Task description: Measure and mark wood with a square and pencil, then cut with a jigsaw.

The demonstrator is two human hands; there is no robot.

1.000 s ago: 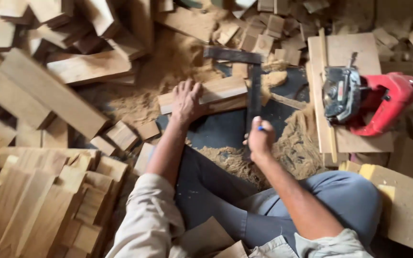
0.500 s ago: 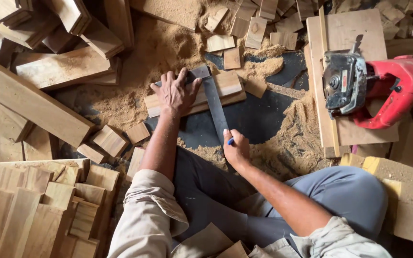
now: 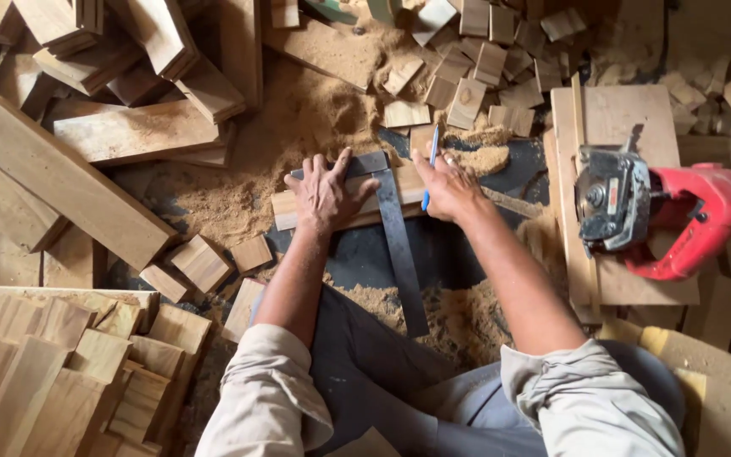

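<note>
Since half a sec ago, square (image 3: 399, 245) now sits across plank (image 3: 344, 203); left hand (image 3: 325, 193) lies flat, fingers spread, pinning both. Right hand (image 3: 448, 188) pinches pen (image 3: 430, 165) at plank's edge, so marking looks underway.

Body obs., head view. Person wears light beige/cream long-sleeve shirt, both sleeves rolled up in thick bunched cuffs approx. at elbow; fabric creased, a bit dusty-looking. Forearms bare below the rolls. Left hand (image 3: 325, 193) and right hand (image 3: 448, 188) bare: no gloves, no watch or wristband seen. Poss. ring on a right-hand finger, too small to confirm. Veins and tendons stand out on backs of both hands. Trousers dark grey-blue, smooth cloth, w/ folds at knees. Feet out of view.
</note>
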